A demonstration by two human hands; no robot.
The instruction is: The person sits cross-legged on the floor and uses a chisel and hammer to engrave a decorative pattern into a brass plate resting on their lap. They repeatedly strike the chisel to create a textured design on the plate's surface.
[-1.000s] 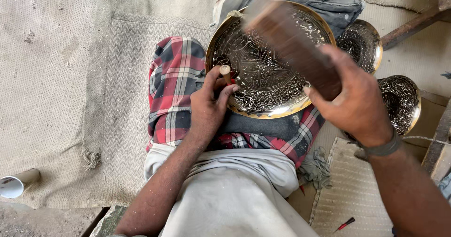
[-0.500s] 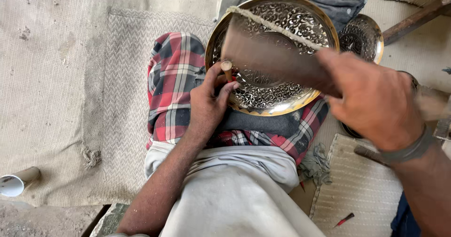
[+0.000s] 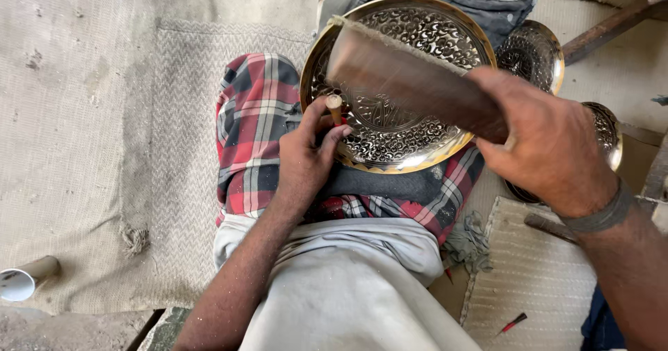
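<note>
Since a moment ago the right hand [image 3: 550, 149] has swung its wooden block [image 3: 410, 80] lower across the engraved brass plate [image 3: 417, 135] — blurred, fingers wrapped tight around it. Left hand [image 3: 306, 156] pinches a small wooden-topped punch [image 3: 335, 109] upright on the plate's near-left rim. That plate rests on the plaid-covered lap [image 3: 254, 135]; two more brass dishes [image 3: 536, 52] lie beyond, right.
</note>
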